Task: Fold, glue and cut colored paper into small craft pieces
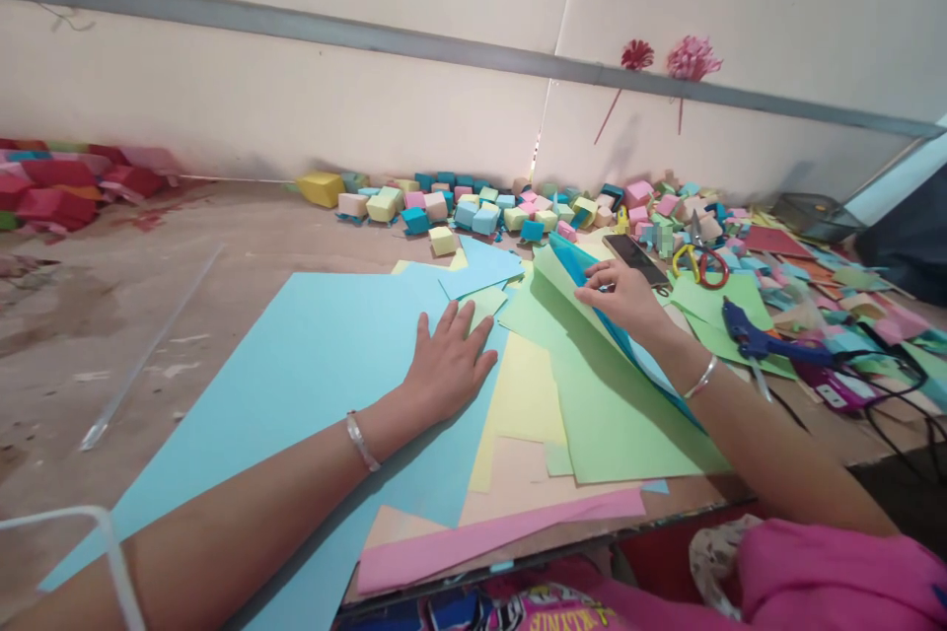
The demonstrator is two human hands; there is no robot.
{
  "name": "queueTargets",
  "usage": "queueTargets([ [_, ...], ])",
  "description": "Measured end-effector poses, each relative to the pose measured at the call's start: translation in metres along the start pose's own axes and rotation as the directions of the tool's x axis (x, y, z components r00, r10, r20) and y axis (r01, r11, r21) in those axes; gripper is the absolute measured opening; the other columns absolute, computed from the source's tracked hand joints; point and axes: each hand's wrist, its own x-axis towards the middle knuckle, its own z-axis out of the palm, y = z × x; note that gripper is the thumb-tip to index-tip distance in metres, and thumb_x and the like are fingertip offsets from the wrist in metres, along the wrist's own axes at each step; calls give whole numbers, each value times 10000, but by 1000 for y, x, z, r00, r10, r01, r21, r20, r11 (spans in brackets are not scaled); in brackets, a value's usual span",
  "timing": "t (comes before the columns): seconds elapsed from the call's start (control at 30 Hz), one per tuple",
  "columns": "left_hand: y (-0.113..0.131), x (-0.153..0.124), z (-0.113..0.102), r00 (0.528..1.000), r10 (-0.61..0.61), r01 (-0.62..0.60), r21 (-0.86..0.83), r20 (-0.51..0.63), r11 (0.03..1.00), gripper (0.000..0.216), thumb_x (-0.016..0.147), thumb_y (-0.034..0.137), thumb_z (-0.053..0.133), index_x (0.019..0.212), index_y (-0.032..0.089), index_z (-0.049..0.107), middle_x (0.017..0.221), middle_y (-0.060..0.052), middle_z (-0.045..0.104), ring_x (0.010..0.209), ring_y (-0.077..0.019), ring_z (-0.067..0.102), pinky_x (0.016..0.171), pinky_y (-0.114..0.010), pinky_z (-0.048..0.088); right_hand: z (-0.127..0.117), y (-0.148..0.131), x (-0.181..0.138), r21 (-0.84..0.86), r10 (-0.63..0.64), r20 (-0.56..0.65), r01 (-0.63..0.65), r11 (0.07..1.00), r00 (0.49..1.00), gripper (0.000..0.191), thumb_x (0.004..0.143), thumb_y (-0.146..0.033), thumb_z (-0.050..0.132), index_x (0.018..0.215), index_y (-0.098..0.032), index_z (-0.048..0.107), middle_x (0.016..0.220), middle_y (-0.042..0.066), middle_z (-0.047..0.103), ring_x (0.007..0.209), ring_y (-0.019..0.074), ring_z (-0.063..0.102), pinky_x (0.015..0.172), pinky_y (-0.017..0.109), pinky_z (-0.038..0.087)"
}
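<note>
My left hand (453, 363) lies flat with spread fingers at the right side of a large light blue paper sheet (296, 385). Its fingertips reach a small light green piece of paper. My right hand (619, 301) has its fingers curled at the raised edge of a few paper sheets, with darker blue paper (573, 261) on top and light green paper (551, 281) beneath. These sheets tilt up over a flat green sheet (628, 434). Pale yellow paper (525, 394) and a pink strip (503, 537) lie between the two hands and the table's front edge.
Many small folded paper boxes (484, 217) line the wall, and red ones (59, 207) sit far left. To the right lie a phone (636, 258), scissors (699, 266), a blue glue gun (769, 340) with cable, and paper scraps. A clear ruler-like strip (152, 350) lies left.
</note>
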Motion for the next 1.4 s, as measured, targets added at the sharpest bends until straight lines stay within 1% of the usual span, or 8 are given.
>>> queueTargets([
  [0.1,0,-1,1,1000,4,-4,11,-26,1000,474,972,387,392,1411,221,459,1557,-144,321,1455,-372,207,1104,-683,181,-5,3,3,93,121,68,-127,987,990,290,618,-453,706,609,-180,611,756,43,609,783,200,563,693,311,413],
  [0.23,-2,6,-3,986,87,-96,-64,-139,993,499,934,322,497,1406,169,445,1529,-169,356,1442,-347,254,1131,-592,258,-8,7,-1,129,142,208,-171,977,968,345,611,-501,710,624,-176,593,598,-15,533,595,126,453,573,272,349],
  [0.47,6,69,-3,928,172,-268,-271,-332,925,641,757,145,687,1357,186,465,1394,-109,510,1275,-231,501,1051,-347,438,6,12,-12,150,93,417,-169,974,904,342,581,-482,754,581,-170,615,566,-37,522,584,104,413,563,253,324],
  [0.7,15,100,13,917,199,-292,-243,-346,925,356,779,108,632,1126,188,626,899,-32,734,889,-231,670,816,-360,482,3,21,-15,199,118,445,-227,953,888,433,576,-566,742,566,-169,572,555,-53,468,570,90,362,569,255,293],
  [0.9,12,83,-2,881,317,-386,-144,-351,911,201,905,159,489,912,206,684,884,-64,727,930,-228,634,861,-389,414,1,21,-18,166,182,400,-266,950,898,342,630,-482,715,609,-177,561,570,-55,427,579,92,332,543,249,248],
  [1.13,10,28,-23,771,550,-593,-50,-320,803,307,990,223,379,838,227,646,868,-45,691,901,-173,601,835,-345,419,-10,31,-11,100,247,423,-316,943,872,330,610,-459,730,614,-180,554,541,-61,404,526,81,302,494,247,207],
  [1.27,16,-9,-30,587,687,-689,182,-429,702,204,977,160,414,887,193,594,828,-32,662,836,-165,581,765,-320,443,-16,41,-8,74,265,455,-333,940,850,359,585,-477,765,633,-177,573,525,-48,429,506,83,322,472,246,215],
  [1.4,24,-39,-46,489,739,-749,212,-464,628,165,959,122,431,860,165,555,784,-35,652,794,-171,585,732,-321,481,-17,44,-6,65,259,483,-329,942,836,368,614,-490,754,641,-178,562,539,-45,438,515,85,340,469,243,229],
])
